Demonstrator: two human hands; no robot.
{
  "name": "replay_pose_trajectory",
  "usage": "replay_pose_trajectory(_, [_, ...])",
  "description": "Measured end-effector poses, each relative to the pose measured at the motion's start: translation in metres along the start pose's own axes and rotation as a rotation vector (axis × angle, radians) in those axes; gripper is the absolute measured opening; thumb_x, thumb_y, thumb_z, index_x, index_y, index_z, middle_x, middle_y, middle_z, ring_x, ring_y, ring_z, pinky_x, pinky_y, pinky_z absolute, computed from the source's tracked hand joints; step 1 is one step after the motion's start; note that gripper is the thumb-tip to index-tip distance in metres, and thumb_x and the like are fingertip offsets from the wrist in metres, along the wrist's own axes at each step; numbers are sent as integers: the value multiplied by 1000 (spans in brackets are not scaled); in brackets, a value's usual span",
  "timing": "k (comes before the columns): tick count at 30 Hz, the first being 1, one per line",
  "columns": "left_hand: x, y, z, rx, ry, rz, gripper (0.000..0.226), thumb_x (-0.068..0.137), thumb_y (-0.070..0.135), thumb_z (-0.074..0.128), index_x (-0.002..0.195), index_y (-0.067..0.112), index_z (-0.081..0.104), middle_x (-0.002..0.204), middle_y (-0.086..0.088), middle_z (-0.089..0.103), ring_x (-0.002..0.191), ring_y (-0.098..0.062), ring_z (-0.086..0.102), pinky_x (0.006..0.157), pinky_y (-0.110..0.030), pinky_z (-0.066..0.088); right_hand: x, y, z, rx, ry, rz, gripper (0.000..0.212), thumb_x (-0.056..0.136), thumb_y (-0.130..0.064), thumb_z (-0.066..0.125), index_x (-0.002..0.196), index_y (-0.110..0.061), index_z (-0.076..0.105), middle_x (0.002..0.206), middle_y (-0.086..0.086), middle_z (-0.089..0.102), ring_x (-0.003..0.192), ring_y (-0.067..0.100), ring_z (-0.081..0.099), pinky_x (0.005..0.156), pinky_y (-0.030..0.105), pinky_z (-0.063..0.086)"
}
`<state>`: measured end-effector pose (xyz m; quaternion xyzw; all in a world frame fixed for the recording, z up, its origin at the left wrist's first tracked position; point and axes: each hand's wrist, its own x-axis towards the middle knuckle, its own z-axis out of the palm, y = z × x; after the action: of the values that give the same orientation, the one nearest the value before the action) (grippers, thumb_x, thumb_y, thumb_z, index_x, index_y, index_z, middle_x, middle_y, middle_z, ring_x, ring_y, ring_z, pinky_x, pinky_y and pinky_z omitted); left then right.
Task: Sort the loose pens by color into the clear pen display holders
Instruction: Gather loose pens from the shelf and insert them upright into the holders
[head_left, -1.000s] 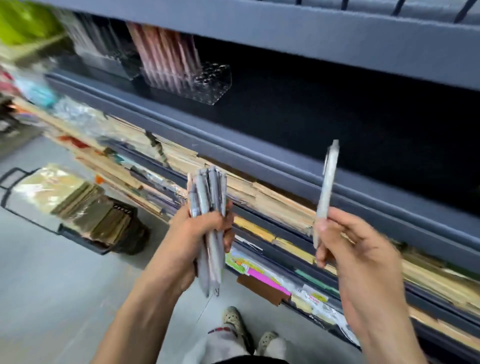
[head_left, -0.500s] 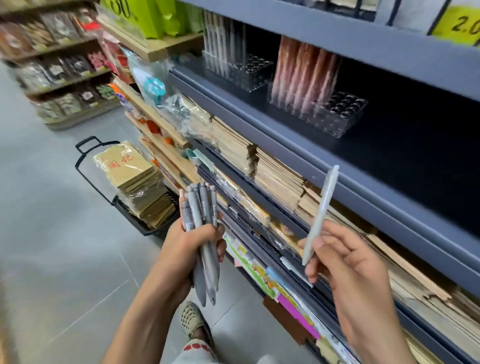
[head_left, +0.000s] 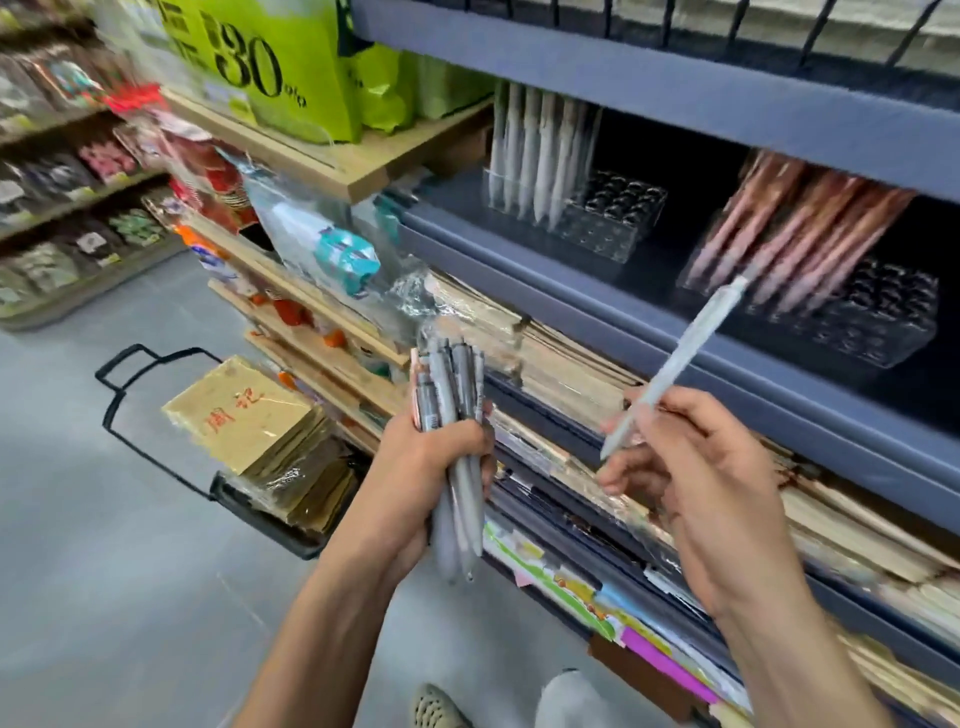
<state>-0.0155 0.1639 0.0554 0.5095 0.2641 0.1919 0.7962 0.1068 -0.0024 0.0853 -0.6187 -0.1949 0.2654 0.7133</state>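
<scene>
head view, blurred at the holders (head_left: 608, 228): left hand (head_left: 436, 467) grips a pen bundle (head_left: 452, 384), right hand (head_left: 696, 478) pinches one pale pen (head_left: 680, 364)

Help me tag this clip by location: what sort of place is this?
Most likely a stationery shop: pens standing in clear holders on a shelf, stacked notebooks below, and a green discount sign.

On the shelf (head_left: 675, 338) at upper right, we see the left holder (head_left: 602, 234) and the right holder (head_left: 883, 322) side by side, apart, each with pens in its rear rows. Notebooks (head_left: 571, 374) lie stacked below. At centre our left hand (head_left: 431, 467) holds a bundle (head_left: 452, 384). To its right, our right hand (head_left: 691, 488) holds one pen (head_left: 680, 358). A basket (head_left: 130, 384) sits on the floor (head_left: 104, 519) at left.
</scene>
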Motion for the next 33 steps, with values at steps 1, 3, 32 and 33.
replay_pose_trajectory(1, [7,3,-5,-3,-19,-1,35,57,13,70,90,6,60,65,-10,53,53,-24,51,53,-31,47,5,0,7,-18,18,-10,15,94,-16,57,98,-22,70,90,15,72,65,26,68,58,26,55])
replay_pose_trajectory(3, [21,8,-13,-16,-49,-10,31,56,13,71,86,9,61,64,-10,53,53,-24,51,53,-32,48,20,1,18,-62,76,-42,17,95,-15,56,100,-24,70,90,12,73,66,24,67,56,24,54])
replay_pose_trajectory(32, [154,71,-56,50,-362,-139,28,64,3,63,92,6,59,60,-4,53,52,-19,51,49,-27,46,172,-28,81,-255,848,-456,24,81,-12,66,98,0,53,67,-3,68,35,15,47,37,19,32])
replay_pose_trajectory(33, [157,70,-57,48,-374,-149,28,64,3,63,91,6,59,60,-4,53,51,-19,52,49,-27,46,175,-29,84,-283,854,-475,24,82,-13,66,99,-5,51,70,-4,69,36,15,48,39,20,33])
